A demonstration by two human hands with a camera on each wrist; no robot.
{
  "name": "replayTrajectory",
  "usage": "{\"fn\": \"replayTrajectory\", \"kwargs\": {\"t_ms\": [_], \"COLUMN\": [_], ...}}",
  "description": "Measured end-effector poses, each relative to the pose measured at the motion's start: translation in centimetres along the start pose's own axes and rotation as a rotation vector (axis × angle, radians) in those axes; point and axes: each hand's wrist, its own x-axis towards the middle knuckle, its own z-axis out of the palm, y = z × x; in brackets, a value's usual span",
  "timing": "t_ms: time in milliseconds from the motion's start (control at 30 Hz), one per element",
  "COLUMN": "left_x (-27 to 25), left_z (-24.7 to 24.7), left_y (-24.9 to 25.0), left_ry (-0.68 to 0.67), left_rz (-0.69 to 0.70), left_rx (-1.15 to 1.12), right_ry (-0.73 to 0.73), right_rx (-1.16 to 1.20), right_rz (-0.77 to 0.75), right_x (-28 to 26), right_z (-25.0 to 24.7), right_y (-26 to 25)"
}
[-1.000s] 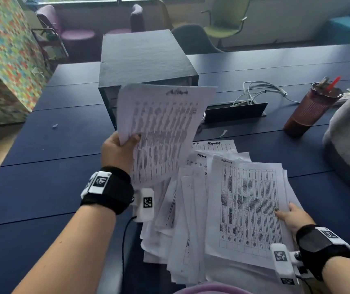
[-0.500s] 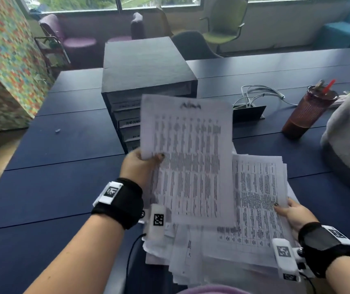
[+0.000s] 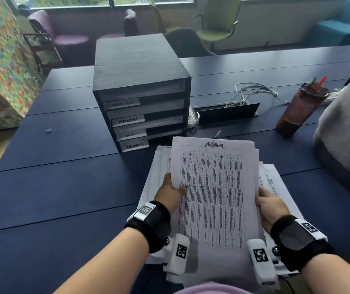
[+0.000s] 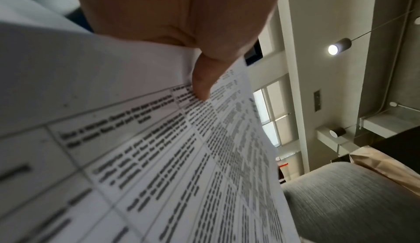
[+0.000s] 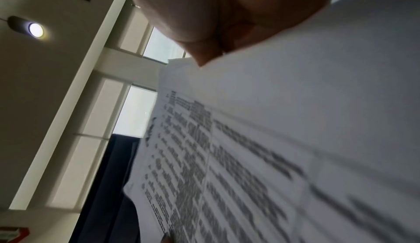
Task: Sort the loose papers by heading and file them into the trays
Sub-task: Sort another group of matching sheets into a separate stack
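On the left of the dark blue surface (image 3: 49, 179) lies a tiny pale scrap (image 3: 49, 130), far from both hands. Behind the left grip and a little to its left stands the black tray unit (image 3: 138, 66), with four trays one above the other. White labels sit on the tray fronts: the top one cannot be read, the second (image 3: 128, 120) says ADMIN, the third is too blurred to read, and the lowest one seems to say SECURITY. Pale sheets lie inside the trays, and how many cannot be told.

The left hand (image 3: 170, 193) pinches the left edge of the top sheet (image 3: 214, 192); the thumb (image 4: 201, 78) lies on the printed table and the other fingers are hidden under the paper. This sheet has the handwritten heading "admin" at its far edge and is held between the two grips. Under it, the loose paper pile (image 3: 159, 172) spreads out on the surface, reaching beyond both grips.

The right hand (image 3: 270, 206) holds the right edge of the same stack of sheets, with fingers curled around it, and only the thumb side shows in the wrist view.

Behind the right grip lies a black cable box (image 3: 227, 112) with white cables (image 3: 252, 91). Further right stands a dark red tumbler (image 3: 297, 111) with a red straw, and at the right edge a grey rounded object (image 3: 348, 134).
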Motion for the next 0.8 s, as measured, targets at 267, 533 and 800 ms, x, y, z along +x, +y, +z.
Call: {"fn": "replayTrajectory", "kwargs": {"t_ms": [267, 533, 800], "left_x": [0.0, 3.5, 4.6], "left_z": [2.1, -0.8, -1.7], "left_y": [-1.6, -3.8, -5.3], "left_ry": [-0.071, 0.385, 0.309], "left_rz": [0.012, -0.089, -0.118], "left_rx": [-0.058, 0.086, 0.083], "right_ry": [0.088, 0.186, 0.231], "right_rx": [-0.486, -0.378, -0.477], "right_rz": [-0.051, 0.042, 0.067], "right_x": [0.4, 2.8, 3.3], "right_z": [-1.5, -5.5, -6.8], "right_y": [1.0, 0.9, 1.9]}}
